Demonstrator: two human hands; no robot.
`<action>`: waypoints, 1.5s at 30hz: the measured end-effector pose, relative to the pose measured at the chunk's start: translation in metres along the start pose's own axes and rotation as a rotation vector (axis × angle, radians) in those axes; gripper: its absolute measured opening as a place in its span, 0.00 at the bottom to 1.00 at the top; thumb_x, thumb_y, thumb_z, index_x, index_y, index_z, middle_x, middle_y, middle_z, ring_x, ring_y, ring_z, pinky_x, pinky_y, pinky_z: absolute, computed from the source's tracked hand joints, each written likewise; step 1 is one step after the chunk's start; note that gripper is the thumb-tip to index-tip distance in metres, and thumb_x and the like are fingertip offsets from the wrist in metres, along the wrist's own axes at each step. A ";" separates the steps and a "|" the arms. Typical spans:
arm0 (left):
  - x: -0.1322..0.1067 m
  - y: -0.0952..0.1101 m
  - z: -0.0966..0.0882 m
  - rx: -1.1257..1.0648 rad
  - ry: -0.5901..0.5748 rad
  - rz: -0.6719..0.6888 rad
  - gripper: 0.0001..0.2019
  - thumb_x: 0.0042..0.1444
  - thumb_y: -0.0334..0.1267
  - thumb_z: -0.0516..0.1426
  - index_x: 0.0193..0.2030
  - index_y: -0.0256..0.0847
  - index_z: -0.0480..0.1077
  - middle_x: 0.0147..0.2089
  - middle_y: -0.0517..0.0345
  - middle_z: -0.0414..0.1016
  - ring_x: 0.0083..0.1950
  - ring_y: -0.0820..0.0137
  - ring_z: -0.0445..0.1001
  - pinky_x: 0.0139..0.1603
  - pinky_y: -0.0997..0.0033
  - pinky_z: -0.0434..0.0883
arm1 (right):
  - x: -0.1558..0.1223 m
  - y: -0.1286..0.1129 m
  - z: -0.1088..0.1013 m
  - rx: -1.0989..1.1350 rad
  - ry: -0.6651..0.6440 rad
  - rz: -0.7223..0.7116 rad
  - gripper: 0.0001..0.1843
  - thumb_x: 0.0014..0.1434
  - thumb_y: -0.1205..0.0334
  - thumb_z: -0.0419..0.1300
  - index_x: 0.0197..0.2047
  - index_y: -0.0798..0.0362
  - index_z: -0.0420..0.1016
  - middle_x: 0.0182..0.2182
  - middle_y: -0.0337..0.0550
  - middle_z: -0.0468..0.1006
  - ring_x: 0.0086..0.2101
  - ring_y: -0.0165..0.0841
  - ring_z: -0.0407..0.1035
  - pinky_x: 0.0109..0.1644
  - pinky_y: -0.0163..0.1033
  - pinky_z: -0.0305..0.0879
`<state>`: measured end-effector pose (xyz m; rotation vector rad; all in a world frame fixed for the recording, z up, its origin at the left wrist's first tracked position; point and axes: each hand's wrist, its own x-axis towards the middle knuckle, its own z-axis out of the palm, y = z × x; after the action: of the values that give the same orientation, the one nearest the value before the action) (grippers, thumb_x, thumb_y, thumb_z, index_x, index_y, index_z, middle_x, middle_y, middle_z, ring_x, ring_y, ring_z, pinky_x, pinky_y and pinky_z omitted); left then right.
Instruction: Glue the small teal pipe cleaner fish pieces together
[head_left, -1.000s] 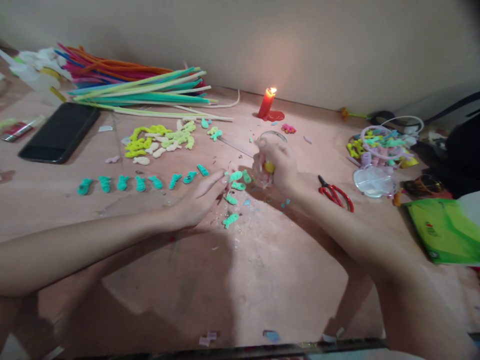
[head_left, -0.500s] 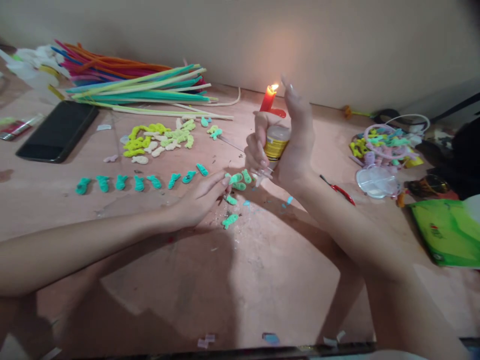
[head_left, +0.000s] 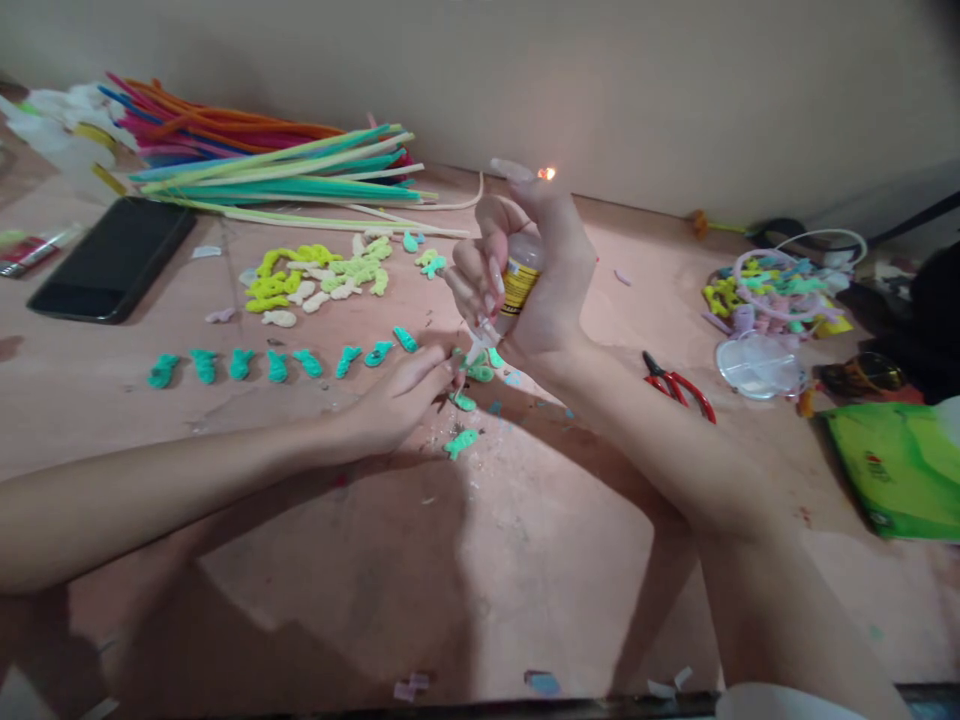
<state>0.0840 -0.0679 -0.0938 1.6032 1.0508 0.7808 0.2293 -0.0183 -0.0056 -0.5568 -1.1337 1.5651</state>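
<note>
My right hand (head_left: 536, 265) is wrapped round a small clear glue bottle (head_left: 521, 280) with a yellow label. The bottle tilts down, and its white nozzle (head_left: 478, 346) points at the fingertips of my left hand (head_left: 409, 395). Those fingers are pinched together on a small green fish-shaped piece, mostly hidden. Beside them lie more green fish-shaped pieces (head_left: 461, 443), some partly covered by my right hand. A row of teal fish-shaped pieces (head_left: 277, 366) runs to the left. Behind my right thumb shows a candle flame (head_left: 547, 174); the candle itself is hidden.
Fuzzy coloured stems (head_left: 285, 180) and a black phone (head_left: 116, 260) lie at back left. Yellow and cream pieces (head_left: 322, 275) are heaped nearer. On the right are red-handled pliers (head_left: 679, 387), a clear lidded container (head_left: 759, 365), a pile of coloured pieces (head_left: 780, 290) and a green packet (head_left: 892, 465).
My right hand has moved left with the glue bottle, bringing the nozzle to my left fingertips. It now covers the red candle and uncovers more of the pliers. My left hand has barely moved.
</note>
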 end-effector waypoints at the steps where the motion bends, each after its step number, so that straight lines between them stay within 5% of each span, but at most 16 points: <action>1: 0.000 -0.001 0.000 -0.005 0.002 0.012 0.18 0.72 0.51 0.52 0.33 0.43 0.68 0.34 0.57 0.72 0.38 0.65 0.70 0.44 0.66 0.72 | -0.001 0.000 0.000 -0.004 0.007 -0.001 0.40 0.64 0.25 0.59 0.18 0.47 0.52 0.13 0.31 0.47 0.16 0.26 0.44 0.18 0.36 0.47; 11: 0.000 -0.009 -0.002 -0.043 0.002 0.013 0.19 0.74 0.51 0.51 0.36 0.42 0.70 0.34 0.58 0.71 0.38 0.66 0.68 0.43 0.66 0.67 | 0.003 -0.002 -0.005 0.045 -0.038 0.005 0.38 0.67 0.31 0.61 0.17 0.47 0.55 0.11 0.31 0.48 0.14 0.25 0.44 0.18 0.37 0.43; 13: 0.000 -0.009 -0.001 -0.067 0.013 -0.003 0.19 0.74 0.52 0.51 0.36 0.42 0.69 0.33 0.58 0.69 0.36 0.67 0.66 0.41 0.66 0.65 | 0.005 -0.006 -0.009 0.012 -0.047 0.041 0.34 0.66 0.35 0.64 0.20 0.48 0.61 0.14 0.32 0.56 0.16 0.26 0.50 0.19 0.36 0.51; 17: 0.001 -0.001 0.002 -0.122 0.037 -0.029 0.22 0.71 0.56 0.52 0.31 0.43 0.64 0.30 0.60 0.64 0.33 0.68 0.62 0.36 0.67 0.62 | 0.002 -0.023 -0.022 -0.100 -0.081 0.144 0.14 0.55 0.59 0.76 0.34 0.45 0.72 0.28 0.32 0.74 0.30 0.29 0.69 0.34 0.34 0.71; 20: 0.002 0.005 0.003 -0.153 0.053 -0.048 0.21 0.69 0.57 0.54 0.31 0.43 0.63 0.29 0.61 0.61 0.31 0.69 0.59 0.35 0.68 0.61 | -0.003 -0.034 -0.033 -0.219 -0.057 0.209 0.17 0.52 0.69 0.76 0.40 0.45 0.76 0.38 0.33 0.80 0.39 0.31 0.75 0.44 0.35 0.76; 27: 0.002 0.006 0.004 -0.220 0.062 -0.088 0.22 0.69 0.59 0.55 0.35 0.42 0.65 0.32 0.61 0.65 0.33 0.70 0.64 0.36 0.70 0.66 | -0.014 -0.017 -0.058 -0.345 0.017 0.110 0.14 0.57 0.49 0.79 0.39 0.47 0.85 0.40 0.39 0.86 0.48 0.36 0.81 0.56 0.43 0.78; 45: 0.004 0.014 0.004 -0.261 0.063 -0.088 0.19 0.65 0.53 0.57 0.32 0.43 0.60 0.29 0.63 0.61 0.30 0.72 0.61 0.33 0.72 0.63 | -0.030 -0.018 -0.048 -0.572 0.143 -0.043 0.20 0.57 0.48 0.79 0.32 0.48 0.75 0.32 0.37 0.78 0.38 0.34 0.76 0.45 0.41 0.76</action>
<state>0.0927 -0.0670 -0.0811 1.3107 1.0122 0.8755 0.2869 -0.0286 -0.0165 -0.9966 -1.4739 1.1314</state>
